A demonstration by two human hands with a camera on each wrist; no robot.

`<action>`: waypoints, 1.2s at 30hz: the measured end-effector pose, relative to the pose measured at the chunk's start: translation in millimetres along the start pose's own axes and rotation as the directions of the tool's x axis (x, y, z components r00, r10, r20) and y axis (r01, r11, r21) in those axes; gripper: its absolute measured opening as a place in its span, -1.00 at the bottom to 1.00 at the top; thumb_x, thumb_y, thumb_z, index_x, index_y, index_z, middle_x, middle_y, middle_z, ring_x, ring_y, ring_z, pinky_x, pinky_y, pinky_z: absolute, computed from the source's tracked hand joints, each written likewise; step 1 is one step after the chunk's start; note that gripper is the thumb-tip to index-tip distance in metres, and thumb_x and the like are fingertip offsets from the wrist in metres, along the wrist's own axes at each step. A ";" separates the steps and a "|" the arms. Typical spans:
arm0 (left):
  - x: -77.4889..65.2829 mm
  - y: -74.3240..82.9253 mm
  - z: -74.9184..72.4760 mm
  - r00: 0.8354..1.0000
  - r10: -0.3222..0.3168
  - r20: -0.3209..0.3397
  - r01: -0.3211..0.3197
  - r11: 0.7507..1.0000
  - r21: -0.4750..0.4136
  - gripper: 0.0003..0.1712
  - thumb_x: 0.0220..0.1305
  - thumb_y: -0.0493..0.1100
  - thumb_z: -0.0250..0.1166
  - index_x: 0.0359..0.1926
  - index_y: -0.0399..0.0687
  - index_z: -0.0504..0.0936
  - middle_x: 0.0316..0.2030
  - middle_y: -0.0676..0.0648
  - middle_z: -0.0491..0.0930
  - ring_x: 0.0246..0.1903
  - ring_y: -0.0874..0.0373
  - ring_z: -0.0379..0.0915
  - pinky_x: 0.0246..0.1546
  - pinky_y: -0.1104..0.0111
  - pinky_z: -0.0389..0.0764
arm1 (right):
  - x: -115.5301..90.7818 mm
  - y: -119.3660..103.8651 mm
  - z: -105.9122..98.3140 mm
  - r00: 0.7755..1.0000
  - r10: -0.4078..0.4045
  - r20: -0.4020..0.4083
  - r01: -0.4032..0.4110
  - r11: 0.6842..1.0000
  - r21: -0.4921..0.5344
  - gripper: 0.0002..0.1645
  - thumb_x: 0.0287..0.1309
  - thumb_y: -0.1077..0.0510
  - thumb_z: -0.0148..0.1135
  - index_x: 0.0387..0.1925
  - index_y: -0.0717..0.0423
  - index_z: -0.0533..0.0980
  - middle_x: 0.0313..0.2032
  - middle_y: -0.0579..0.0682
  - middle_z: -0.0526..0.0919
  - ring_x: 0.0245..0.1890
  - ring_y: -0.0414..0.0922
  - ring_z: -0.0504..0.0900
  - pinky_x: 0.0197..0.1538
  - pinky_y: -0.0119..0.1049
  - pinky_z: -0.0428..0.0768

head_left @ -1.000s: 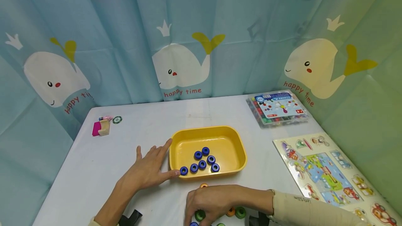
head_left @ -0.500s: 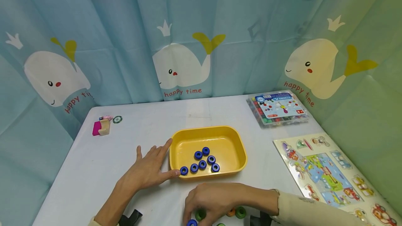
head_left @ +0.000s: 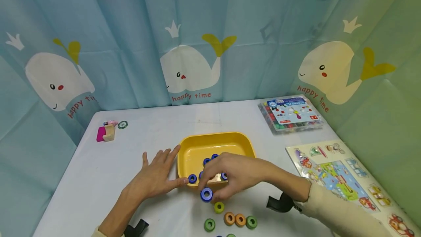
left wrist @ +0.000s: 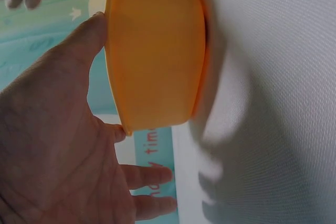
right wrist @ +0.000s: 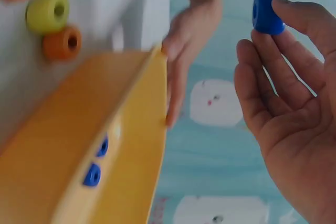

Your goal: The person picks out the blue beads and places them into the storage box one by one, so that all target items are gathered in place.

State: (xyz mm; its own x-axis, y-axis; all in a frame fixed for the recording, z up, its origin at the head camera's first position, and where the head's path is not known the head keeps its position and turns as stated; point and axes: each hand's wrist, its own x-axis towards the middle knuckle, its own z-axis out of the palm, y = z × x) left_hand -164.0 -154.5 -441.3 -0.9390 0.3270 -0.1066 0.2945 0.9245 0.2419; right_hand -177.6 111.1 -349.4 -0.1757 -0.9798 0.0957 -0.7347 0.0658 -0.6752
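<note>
My right hand (head_left: 238,173) pinches a blue ring-shaped bead (head_left: 206,195) between thumb and fingers, at the near edge of the yellow tray (head_left: 241,138). The right wrist view shows the same blue bead (right wrist: 268,14) at the fingertips, its hole facing sideways. My left hand (head_left: 156,176) has its fingers spread, thumb and index finger touching the tray's left rim; in the left wrist view the thumb and a finger rest at the rim of the orange-looking tray (left wrist: 157,51). Several blue beads (head_left: 192,179) lie in the tray, some hidden behind my right hand.
In front of the tray lie a yellow-green bead (head_left: 219,207), two orange beads (head_left: 229,218) and several green beads (head_left: 209,225). A picture puzzle board (head_left: 342,182) and a clear parts box (head_left: 291,114) are on the right. Small toy pieces (head_left: 106,134) sit at the far left.
My right hand has lifted the blue bead from the near part of the table and moved forward to the tray's near rim, uncovering the loose beads. The left hand stays in place.
</note>
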 end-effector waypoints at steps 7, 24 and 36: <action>0.6 0.6 -0.2 1.000 0.004 -0.022 -0.003 1.000 0.027 0.19 -0.13 0.68 -0.07 0.46 0.27 -0.12 0.36 -0.20 0.09 0.34 -0.22 -0.16 0.14 -0.33 -0.34 | 3.9 39.0 -13.2 0.985 0.160 -0.068 -0.156 0.986 0.061 -0.68 0.07 0.08 0.31 -0.07 -0.06 0.58 -0.17 -0.28 0.60 -0.18 -0.32 0.57 -0.07 -0.33 0.56; 0.2 -0.8 2.0 0.994 0.037 -0.100 -0.028 0.996 0.090 0.19 -0.15 0.69 -0.07 0.45 0.27 -0.07 0.41 -0.20 -0.10 0.36 -0.22 -0.30 0.13 -0.35 -0.28 | 23.3 106.9 -5.7 0.966 0.260 -0.013 -0.258 0.962 0.087 -0.68 0.05 0.17 0.34 -0.09 0.04 0.58 -0.19 -0.24 0.62 -0.16 -0.33 0.57 -0.03 -0.30 0.54; -0.4 -0.1 2.5 0.996 0.029 -0.089 -0.023 0.997 0.070 0.19 -0.14 0.68 -0.06 0.46 0.26 -0.08 0.41 -0.19 -0.10 0.37 -0.21 -0.31 0.14 -0.33 -0.30 | 24.2 120.8 10.6 0.932 0.352 -0.086 -0.338 0.930 0.144 -0.69 0.01 0.22 0.36 -0.13 0.08 0.61 -0.25 -0.18 0.66 -0.21 -0.27 0.60 -0.09 -0.33 0.56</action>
State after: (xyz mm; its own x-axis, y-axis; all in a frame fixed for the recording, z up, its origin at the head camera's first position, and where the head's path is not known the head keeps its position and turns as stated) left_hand -163.1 -154.2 -443.7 -0.9420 0.3353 -0.0129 0.3280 0.9282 0.1759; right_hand -263.6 93.2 -436.4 -0.4789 -0.8737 -0.0854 -0.5295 0.3650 -0.7658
